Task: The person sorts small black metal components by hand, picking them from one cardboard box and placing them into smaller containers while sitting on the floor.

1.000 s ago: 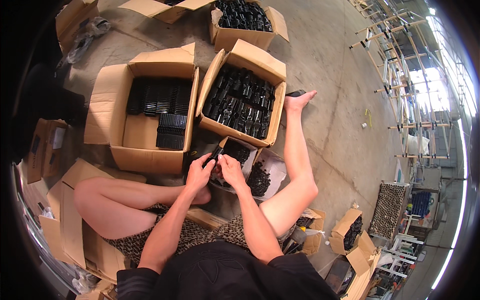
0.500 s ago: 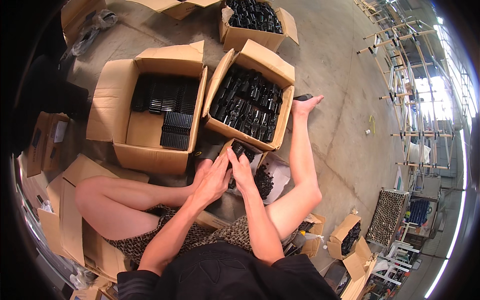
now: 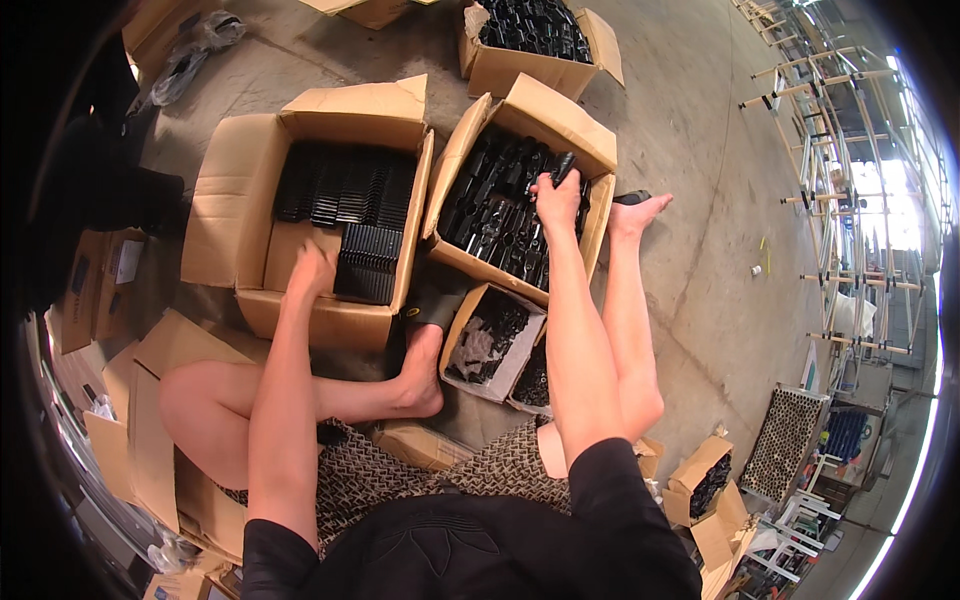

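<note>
The right hand [image 3: 557,197] is closed around a black plastic part [image 3: 563,166], probably light and stiff; the left hand [image 3: 312,272] rests open beside stacked black pieces [image 3: 368,262].

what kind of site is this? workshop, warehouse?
Most likely a warehouse or factory floor used for sorting parts. The person sits on a bare concrete floor among open cardboard boxes filled with black plastic parts, and metal racking stands along the right side.

Bare floor [image 3: 690,120] right of the boxes [image 3: 520,190]; upright flaps between them
</note>
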`<state>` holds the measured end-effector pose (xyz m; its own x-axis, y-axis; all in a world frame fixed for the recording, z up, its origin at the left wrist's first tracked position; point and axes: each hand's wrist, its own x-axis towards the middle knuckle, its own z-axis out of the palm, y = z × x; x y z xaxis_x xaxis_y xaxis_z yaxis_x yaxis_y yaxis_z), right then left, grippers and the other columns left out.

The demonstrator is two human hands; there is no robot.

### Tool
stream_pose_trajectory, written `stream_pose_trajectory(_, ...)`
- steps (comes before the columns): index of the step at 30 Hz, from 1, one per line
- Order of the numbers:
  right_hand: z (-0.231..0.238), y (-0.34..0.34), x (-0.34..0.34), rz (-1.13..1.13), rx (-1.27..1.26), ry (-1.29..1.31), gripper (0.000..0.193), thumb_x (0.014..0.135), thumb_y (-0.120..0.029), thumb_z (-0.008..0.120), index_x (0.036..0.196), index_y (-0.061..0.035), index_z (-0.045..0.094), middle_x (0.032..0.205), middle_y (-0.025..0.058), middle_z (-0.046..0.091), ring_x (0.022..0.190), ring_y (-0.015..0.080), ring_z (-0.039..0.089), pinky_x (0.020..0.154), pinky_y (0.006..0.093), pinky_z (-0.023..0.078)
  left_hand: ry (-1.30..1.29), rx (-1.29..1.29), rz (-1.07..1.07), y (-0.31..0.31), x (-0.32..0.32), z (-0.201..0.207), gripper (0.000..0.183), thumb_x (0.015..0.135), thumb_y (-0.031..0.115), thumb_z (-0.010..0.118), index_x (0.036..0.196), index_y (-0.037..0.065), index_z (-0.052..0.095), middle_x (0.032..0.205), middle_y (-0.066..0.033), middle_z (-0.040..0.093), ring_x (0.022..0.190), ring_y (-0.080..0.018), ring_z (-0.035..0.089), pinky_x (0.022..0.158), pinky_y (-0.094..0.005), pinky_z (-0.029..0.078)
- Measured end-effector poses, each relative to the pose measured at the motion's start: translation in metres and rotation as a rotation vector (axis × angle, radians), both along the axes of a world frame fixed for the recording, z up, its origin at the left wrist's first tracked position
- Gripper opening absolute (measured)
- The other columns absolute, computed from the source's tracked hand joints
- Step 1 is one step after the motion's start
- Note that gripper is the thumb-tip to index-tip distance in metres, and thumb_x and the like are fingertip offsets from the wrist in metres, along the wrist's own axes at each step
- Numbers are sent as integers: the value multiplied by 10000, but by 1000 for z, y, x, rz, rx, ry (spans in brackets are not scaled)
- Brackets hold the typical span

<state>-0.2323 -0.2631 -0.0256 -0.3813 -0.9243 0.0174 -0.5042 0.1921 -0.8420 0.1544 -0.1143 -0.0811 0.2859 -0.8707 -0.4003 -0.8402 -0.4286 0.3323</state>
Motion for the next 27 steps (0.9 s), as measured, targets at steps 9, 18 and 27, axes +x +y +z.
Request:
stream_pose_trajectory(9, -41, 29, 5, 49, 343, 280, 567, 832, -161, 709, 1329, 12, 500, 1233, 275, 638, 1176, 394, 614, 1027, 428, 466, 171, 7, -17, 8, -17, 1, 337, 888, 201, 702, 1087, -68, 659, 1065, -316, 671, 1041, -457, 642, 910, -504, 511)
stream_pose_trajectory(18, -46, 64, -3, 179, 204, 422, 640, 880, -183, 678, 1423, 24, 410, 1309, 290, 555, 1207, 442, 541, 1029, 471, 441, 653, 315, 326, -11, 22, -13, 385, 865, 192, 769, 1201, 30, 676, 913, -106, 709, 715, -198, 679, 537, -329, 569)
stream_pose_trajectory(27, -20, 123, -34, 364, 167, 363, 509, 918, -216, 645, 1353, 27, 539, 1325, 257, 594, 1227, 390, 577, 1056, 424, 441, 771, 339, 321, -18, 33, -20, 441, 879, 164, 751, 1300, 80, 651, 962, -116, 704, 754, -250, 700, 625, -380, 613)
